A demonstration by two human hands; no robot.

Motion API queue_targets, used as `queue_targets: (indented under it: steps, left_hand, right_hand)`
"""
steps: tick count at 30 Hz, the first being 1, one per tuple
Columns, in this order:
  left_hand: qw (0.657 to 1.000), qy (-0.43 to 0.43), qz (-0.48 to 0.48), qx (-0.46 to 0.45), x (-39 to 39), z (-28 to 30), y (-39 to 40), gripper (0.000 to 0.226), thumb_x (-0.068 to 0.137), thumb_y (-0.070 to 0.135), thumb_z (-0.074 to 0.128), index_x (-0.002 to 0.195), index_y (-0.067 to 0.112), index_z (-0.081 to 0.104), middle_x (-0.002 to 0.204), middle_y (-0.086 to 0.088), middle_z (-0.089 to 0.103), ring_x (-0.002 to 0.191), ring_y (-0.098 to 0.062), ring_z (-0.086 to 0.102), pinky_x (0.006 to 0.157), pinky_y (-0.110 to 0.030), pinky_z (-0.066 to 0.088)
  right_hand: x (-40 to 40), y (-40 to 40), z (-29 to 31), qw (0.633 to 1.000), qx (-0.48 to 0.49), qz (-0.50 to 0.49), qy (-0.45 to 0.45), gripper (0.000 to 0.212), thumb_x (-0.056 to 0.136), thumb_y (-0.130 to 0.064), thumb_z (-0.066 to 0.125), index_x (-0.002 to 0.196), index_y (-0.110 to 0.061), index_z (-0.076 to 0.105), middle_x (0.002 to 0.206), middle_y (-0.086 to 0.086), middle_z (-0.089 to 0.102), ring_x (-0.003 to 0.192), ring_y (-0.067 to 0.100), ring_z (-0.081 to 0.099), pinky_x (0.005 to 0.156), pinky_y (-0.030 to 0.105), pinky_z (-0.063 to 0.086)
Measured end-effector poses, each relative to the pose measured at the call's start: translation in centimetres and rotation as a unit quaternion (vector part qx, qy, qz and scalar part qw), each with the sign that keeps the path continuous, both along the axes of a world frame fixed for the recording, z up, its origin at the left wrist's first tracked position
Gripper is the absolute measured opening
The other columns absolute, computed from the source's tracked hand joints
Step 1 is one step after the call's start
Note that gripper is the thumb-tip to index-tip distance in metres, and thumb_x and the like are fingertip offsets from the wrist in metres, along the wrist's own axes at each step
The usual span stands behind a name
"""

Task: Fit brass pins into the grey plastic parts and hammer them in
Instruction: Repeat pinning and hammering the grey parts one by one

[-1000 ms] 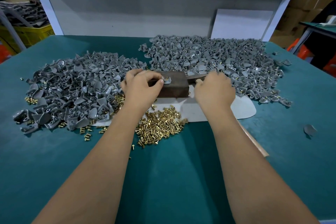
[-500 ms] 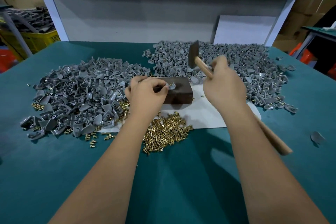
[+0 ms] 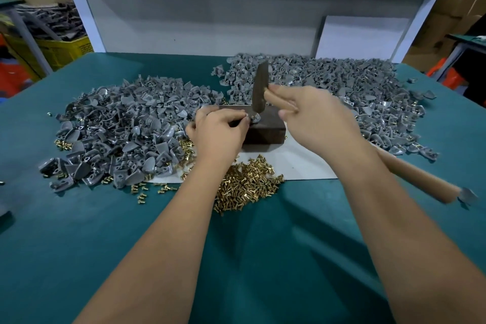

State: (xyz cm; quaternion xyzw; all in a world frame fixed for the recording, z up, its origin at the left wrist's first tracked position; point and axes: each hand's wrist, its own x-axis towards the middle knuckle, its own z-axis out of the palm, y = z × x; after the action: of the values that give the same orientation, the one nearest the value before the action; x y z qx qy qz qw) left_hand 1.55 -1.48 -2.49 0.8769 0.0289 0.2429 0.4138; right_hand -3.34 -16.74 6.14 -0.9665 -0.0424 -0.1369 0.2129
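Two heaps of grey parts lie on your green bench (image 3: 79, 258). Far left, beyond the bench, a yellow crate (image 3: 65, 51) holds dark scrap. The left heap (image 3: 118, 129) spreads over the left middle of the bench, with loose brass pins scattered along its near edge. Just right of it, near you, the main pile of pins (image 3: 247, 184) lies partly on a white sheet (image 3: 297, 163) and partly on the green.

Your left hand (image 3: 218, 131) rests at the left end of the dark block (image 3: 265, 126), which stands on the sheet between the heaps. Its fingers (image 3: 240, 119) are curled and pinch one grey part (image 3: 255, 119) on top of the block; whether a pin sits in it you cannot tell, as that spot is small and blurred.

Your right hand (image 3: 318, 118) is clenched round the wooden handle of the hammer (image 3: 420, 179), close behind the head (image 3: 260, 87). The head stands nearly upright, its lower end right above the pinched part, touching or just short of it. The handle runs back to the right, over the bench, and is blurred.

The right heap (image 3: 355, 87) fills the far right of the bench, with a white board (image 3: 363, 37) leaning against the wall behind it.
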Motion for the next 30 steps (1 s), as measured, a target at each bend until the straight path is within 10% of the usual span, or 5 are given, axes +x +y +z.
queue_targets:
  steps: [14, 27, 30]
  left_hand:
    - [1.0, 0.011, 0.008, 0.02, 0.2, 0.0, 0.0, 0.024, 0.089, 0.046, 0.064, 0.11, 0.037, 0.073, 0.122, 0.012, 0.065, 0.13, -0.01, 0.033, 0.106, -0.04, 0.015]
    - [1.0, -0.009, 0.014, 0.016, 0.1, -0.1, -0.2, 0.022, 0.088, 0.045, 0.067, 0.105, 0.034, 0.076, 0.11, 0.012, 0.069, 0.125, -0.012, 0.038, 0.101, -0.039, 0.019]
    - [1.0, -0.007, 0.014, 0.022, 0.2, -0.1, -0.1, 0.022, 0.088, 0.045, 0.066, 0.106, 0.037, 0.075, 0.114, 0.014, 0.068, 0.126, -0.01, 0.037, 0.103, -0.041, 0.019]
  right_hand:
    - [0.4, 1.0, -0.4, 0.996, -0.089, 0.009, -0.02, 0.049, 0.094, -0.024, 0.05, 0.137, -0.046, 0.044, 0.121, -0.001, 0.066, 0.103, 0.027, 0.063, 0.079, 0.037, 0.052]
    - [0.1, 1.5, -0.7, 0.979, -0.128, -0.016, -0.157, 0.058, 0.092, -0.018, 0.053, 0.138, -0.049, 0.036, 0.073, -0.001, 0.058, 0.06, 0.025, 0.05, 0.052, 0.029, 0.036]
    - [0.1, 1.4, -1.3, 0.981, -0.159, 0.022, -0.106, 0.058, 0.092, -0.015, 0.052, 0.136, -0.05, 0.037, 0.093, 0.002, 0.069, 0.075, 0.028, 0.062, 0.054, 0.029, 0.036]
